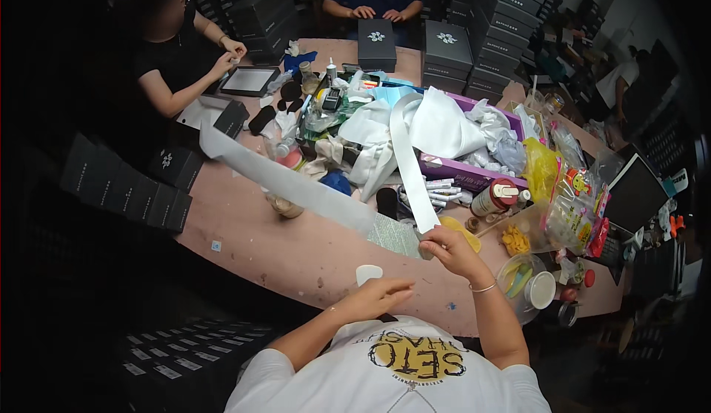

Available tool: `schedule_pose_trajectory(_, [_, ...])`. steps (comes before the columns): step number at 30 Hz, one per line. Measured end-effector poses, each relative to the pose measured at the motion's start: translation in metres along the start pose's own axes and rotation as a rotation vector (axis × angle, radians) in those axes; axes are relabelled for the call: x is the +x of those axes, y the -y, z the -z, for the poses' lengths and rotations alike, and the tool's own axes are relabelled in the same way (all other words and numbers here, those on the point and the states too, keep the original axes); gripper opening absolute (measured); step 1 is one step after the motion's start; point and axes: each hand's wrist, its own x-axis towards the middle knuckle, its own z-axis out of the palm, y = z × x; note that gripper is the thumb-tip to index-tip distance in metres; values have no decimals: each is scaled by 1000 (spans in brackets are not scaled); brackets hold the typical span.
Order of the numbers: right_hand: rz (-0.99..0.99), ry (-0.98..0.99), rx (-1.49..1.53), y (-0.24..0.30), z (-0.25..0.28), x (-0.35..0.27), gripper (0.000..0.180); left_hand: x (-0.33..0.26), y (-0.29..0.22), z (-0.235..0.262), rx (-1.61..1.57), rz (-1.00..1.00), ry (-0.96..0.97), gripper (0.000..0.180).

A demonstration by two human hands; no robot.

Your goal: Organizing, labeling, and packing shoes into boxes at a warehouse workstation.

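My right hand (450, 251) pinches the lower end of a long white strip (409, 165), which curves up over the pile in the middle of the table. My left hand (372, 299) is held near the front edge with its fingers stretched out and nothing in it. Just beyond its fingers lies a small white rounded piece (368, 274). A second white strip (289, 183), blurred, slants across the left half of the table; neither hand touches it. Under the strips' near ends is a printed sheet (396, 237), partly covered.
Crumpled paper (448, 128) and a purple box (474, 172) fill the table's middle. A red bottle (495, 198), plastic bags (570, 205) and a lidded tub (540, 290) stand right. Dark shoeboxes (376, 45) are at the back. Two people work across the table.
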Motion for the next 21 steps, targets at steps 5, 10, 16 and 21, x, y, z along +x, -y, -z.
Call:
schedule_pose_trajectory(5, [-12,337,-245,-5,18,-44,19,-67,-83,22,588,-531,-370,62])
schedule_pose_trajectory(10, [60,419,-377,2,26,-66,20,-19,4,9,41,125,322,46])
schedule_pose_trajectory(16, [126,-92,-314,42,6,-122,43,-16,24,-56,-327,95,78,28])
schedule_pose_trajectory(21, [31,-230,-158,40,-38,-160,37,-11,-3,-85,-153,-114,116,28])
